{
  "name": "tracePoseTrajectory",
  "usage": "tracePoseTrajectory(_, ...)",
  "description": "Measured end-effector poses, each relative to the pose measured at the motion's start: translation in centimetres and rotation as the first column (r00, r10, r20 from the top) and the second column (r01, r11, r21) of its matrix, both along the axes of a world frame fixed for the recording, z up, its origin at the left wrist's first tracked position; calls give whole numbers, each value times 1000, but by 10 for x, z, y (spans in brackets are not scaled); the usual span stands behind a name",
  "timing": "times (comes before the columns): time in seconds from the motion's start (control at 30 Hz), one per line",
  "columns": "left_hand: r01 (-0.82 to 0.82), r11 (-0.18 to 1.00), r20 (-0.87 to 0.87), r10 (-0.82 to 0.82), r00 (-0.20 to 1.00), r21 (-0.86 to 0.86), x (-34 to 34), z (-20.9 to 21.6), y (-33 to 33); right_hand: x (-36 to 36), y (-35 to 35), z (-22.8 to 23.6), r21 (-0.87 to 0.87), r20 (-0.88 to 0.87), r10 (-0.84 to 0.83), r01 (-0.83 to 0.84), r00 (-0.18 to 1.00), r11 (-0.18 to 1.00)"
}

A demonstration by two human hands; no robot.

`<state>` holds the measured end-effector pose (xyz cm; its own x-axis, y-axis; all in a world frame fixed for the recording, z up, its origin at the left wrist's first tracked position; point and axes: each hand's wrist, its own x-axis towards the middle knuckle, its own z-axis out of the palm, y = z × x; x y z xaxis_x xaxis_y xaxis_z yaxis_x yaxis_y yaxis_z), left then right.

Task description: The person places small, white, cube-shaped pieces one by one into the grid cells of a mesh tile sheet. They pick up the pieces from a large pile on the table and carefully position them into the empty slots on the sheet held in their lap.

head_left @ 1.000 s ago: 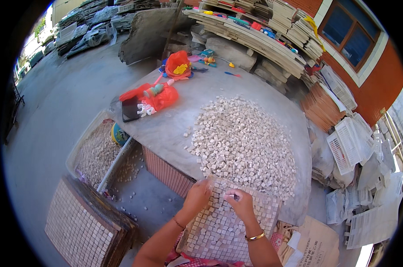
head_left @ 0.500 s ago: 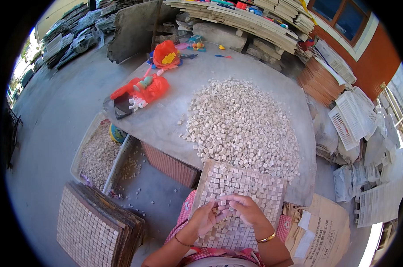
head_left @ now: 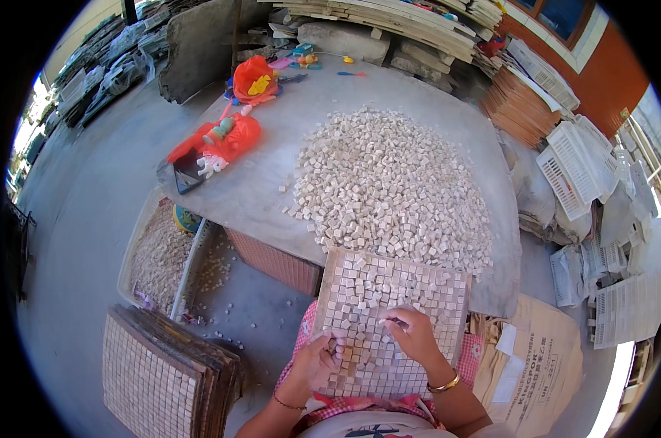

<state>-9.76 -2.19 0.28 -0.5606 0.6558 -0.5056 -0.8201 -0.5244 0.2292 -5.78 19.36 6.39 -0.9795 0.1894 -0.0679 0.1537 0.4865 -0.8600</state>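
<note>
A square board (head_left: 332, 257) of small pale stone cubes lies on my lap, tilted against the table edge. The cubes sit in rows in its grid, with several loose ones on top toward the far side. My left hand (head_left: 319, 360) is over the board's near left part, its fingers curled in; what they hold is hidden. Right of it, my right hand (head_left: 414, 334) hovers over the board's middle, thumb and forefinger pinched. Something pale shows at their tips, too small to name. Beyond the board, a big heap of loose stone cubes (head_left: 389, 186) covers the table.
The grey table (head_left: 272, 197) bears red plastic bags (head_left: 236, 139), a phone (head_left: 187, 172) and small toys. At the left stand a white bin (head_left: 131, 270) of stone chips and a stack of filled boards (head_left: 152, 365). White crates (head_left: 567, 171) and a paper sack (head_left: 546, 365) are at the right.
My hands were together over the board, with a cube between the fingertips. They have parted: the left moved left and nearer, the right slightly right. The whole view has shifted a little.
</note>
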Motion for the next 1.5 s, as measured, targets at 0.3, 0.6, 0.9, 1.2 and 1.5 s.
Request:
tracePoseTrajectory(0.3,-145,977,-41,140,989,-157,-3,-3,-32,0,-17,-16,274,120,151,-179,981,945)
tracePoseTrajectory(0.6,-159,978,-38,156,987,-133,-2,-3,-27,12,-33,-37,416,-1,42,-37,999,909)
tracePoseTrajectory(0.9,-166,976,-34,163,986,-139,-1,-6,-29,13,-32,-40,388,43,24,-39,999,921)
tracePoseTrajectory(1.2,-165,975,-47,160,986,-147,-1,-5,-27,21,-31,-45,467,-61,159,-113,985,877)
tracePoseTrajectory(1.5,-187,967,-38,183,982,-171,-1,-6,-29,10,-26,-38,426,21,91,-91,996,900)
